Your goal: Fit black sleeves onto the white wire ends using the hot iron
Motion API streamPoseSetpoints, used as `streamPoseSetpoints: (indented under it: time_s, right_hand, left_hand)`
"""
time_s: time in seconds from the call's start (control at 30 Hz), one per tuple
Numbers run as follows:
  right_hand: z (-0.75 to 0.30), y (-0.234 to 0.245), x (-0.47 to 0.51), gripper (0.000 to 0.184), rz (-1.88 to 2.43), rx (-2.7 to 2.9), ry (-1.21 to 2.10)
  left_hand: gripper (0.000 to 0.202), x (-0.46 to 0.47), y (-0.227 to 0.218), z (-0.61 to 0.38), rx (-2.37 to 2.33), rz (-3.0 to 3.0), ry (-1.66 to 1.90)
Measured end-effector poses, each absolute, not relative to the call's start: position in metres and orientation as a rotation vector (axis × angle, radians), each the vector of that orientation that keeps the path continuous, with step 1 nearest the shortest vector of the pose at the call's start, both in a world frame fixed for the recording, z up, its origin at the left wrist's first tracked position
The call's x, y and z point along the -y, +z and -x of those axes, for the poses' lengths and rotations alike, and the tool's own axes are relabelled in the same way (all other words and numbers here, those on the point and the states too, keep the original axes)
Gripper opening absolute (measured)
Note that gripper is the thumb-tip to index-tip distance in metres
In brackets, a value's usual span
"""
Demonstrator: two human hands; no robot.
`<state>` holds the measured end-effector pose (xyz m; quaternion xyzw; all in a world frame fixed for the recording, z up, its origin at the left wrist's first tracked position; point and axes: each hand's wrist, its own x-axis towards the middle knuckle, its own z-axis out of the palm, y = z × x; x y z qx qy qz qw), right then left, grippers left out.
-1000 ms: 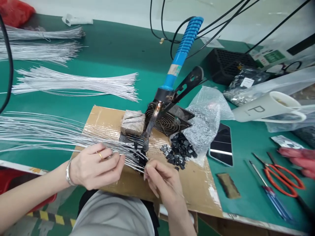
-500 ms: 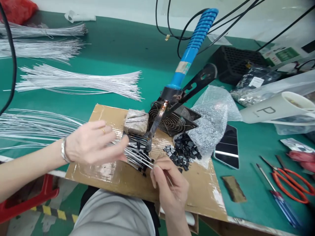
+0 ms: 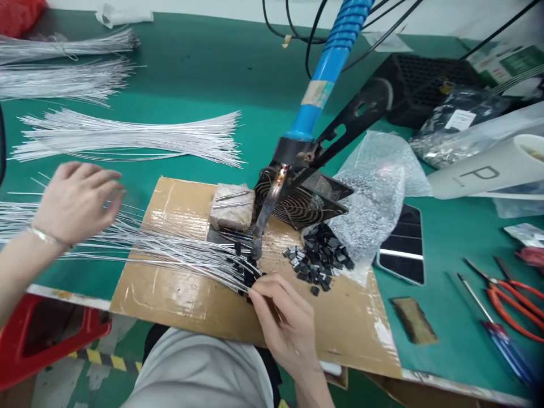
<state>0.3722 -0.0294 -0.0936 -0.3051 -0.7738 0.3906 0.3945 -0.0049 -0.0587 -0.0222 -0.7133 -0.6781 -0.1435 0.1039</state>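
My left hand [image 3: 79, 198] is over the left part of a loose bundle of thin silvery wires [image 3: 182, 249], its fingers loosely stretched and holding nothing I can see. Across the cardboard sheet [image 3: 170, 303] the bundle runs to my right hand [image 3: 287, 326], whose thumb and fingers are pinched at the wire ends. How many wires it grips is hidden. Just beyond that hand, the metal tip of a blue-handled soldering iron [image 3: 266, 212] points down among small dark pieces and wire ends. Small black square pieces [image 3: 325, 252] lie heaped to its right.
A round fan guard [image 3: 297, 209] and a pale block [image 3: 232, 212] with metal rods on it sit behind the iron tip. Another wire bundle [image 3: 131, 136] lies further back. On the right are bubble wrap [image 3: 369, 187], a phone [image 3: 402, 243], a screwdriver [image 3: 501, 340] and orange-handled pliers [image 3: 510, 306].
My left hand has moved left, away from the wire ends, uncovering the bundle on the cardboard. My right hand stays pinched near the same spot. The view has shifted slightly.
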Motion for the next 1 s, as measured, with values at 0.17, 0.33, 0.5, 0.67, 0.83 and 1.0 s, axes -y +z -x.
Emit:
streamPoseSetpoints:
  time_s: [0.17, 0.33, 0.5, 0.67, 0.83, 1.0]
  right_hand:
    - [-0.372, -0.09, 0.028, 0.02, 0.761, 2.042, 1.016]
    - [-0.374, -0.086, 0.029, 0.022, 0.752, 2.029, 0.982]
    - [-0.372, -0.088, 0.03, 0.019, 0.817, 1.931, 1.042]
    - [-0.369, -0.092, 0.031, 0.018, 0.969, 1.72, 1.176]
    - [-0.373, -0.096, 0.03, 0.059, 0.949, 1.107, 1.575]
    - [-0.366, -0.094, 0.034, 0.043, 1.107, 1.076, 1.484]
  left_hand:
    - [0.031, 0.088, -0.041, -0.134, 1.907, 2.525, -0.918]
    - [0.018, 0.08, -0.055, -0.19, 1.893, 2.702, -1.207]
    - [0.013, 0.073, -0.056, -0.185, 2.265, 2.731, -1.318]
    - [0.022, 0.071, -0.055, -0.187, 2.922, 2.53, -1.644]
    - [0.023, 0.066, -0.055, -0.19, 3.109, 2.203, -1.82]
    - [0.022, 0.062, -0.051, -0.189, 3.122, 2.125, -1.856]
